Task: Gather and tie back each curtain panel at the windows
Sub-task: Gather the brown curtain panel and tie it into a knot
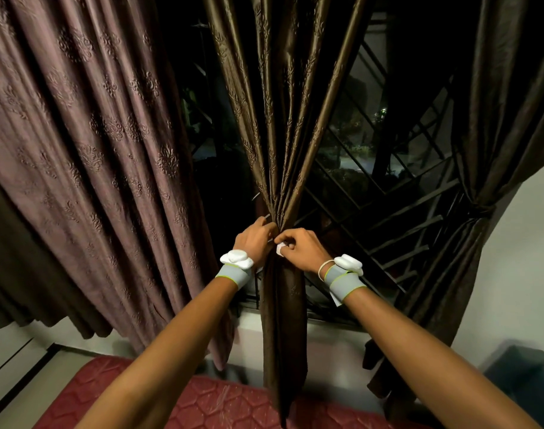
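A dark brown satin curtain panel (280, 125) hangs in the middle of the window, bunched into a narrow waist. My left hand (254, 239) grips that waist from the left, fingers curled into the folds. My right hand (300, 247) is closed against the waist from the right and pinches a small white tie (280, 248). Below my hands the panel hangs straight down. A second brown panel (481, 168) at the right is cinched with a tie (481, 210). A mauve embossed curtain (88, 144) hangs loose on the left.
Behind the curtains a dark window with a diagonal metal grille (397, 193) shows night outside. A white sill (326, 332) runs below it. A red quilted mattress (208, 404) lies underneath, and a dark blurred object (524, 376) sits at the lower right by the white wall.
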A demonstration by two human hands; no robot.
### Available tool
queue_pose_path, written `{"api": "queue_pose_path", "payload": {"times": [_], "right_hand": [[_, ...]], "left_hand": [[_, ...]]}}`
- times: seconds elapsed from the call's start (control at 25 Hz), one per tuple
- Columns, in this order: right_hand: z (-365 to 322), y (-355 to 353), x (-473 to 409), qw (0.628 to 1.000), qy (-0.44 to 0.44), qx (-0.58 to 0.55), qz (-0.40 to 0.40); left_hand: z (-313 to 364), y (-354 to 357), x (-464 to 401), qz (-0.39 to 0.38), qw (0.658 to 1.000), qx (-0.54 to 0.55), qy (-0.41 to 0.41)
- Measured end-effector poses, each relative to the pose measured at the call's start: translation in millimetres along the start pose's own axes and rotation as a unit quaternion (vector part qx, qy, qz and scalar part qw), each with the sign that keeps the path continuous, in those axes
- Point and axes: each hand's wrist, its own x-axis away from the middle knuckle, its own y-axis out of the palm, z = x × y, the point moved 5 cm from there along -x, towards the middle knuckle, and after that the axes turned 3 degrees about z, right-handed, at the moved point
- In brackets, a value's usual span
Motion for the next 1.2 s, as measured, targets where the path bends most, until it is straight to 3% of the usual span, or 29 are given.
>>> {"api": "queue_pose_path", "payload": {"times": [0.12,0.36,0.6,0.8,1.0,1.2], "right_hand": [[-0.9,3.0,-4.7,1.000,0.002,-0.023,-0.001],[0.5,4.9,-15.6,0.996,0.035,-0.051,0.067],[-18.0,10.3,-15.3,0.989,0.023,0.089,0.114],[-29.0,10.2,-20.3,0.982,0.041,0.129,0.134],[-34.8,18.7,-19.6,0.978,0.038,0.150,0.142],[-34.9,24.0,-23.4,0.973,-0.035,0.200,0.113]], "left_hand": [[-4.9,-3.9,-4.5,-0.005,1.000,-0.027,0.004],[-22.2,3.1,2.8,-0.027,0.997,0.063,0.038],[-38.8,-3.9,6.8,0.014,0.996,0.086,-0.028],[-52.3,-7.7,13.4,0.039,0.979,0.154,-0.126],[-47.3,-10.5,18.0,0.050,0.979,0.145,-0.133],[-44.7,-11.1,17.5,0.056,0.982,0.137,-0.119]]}}
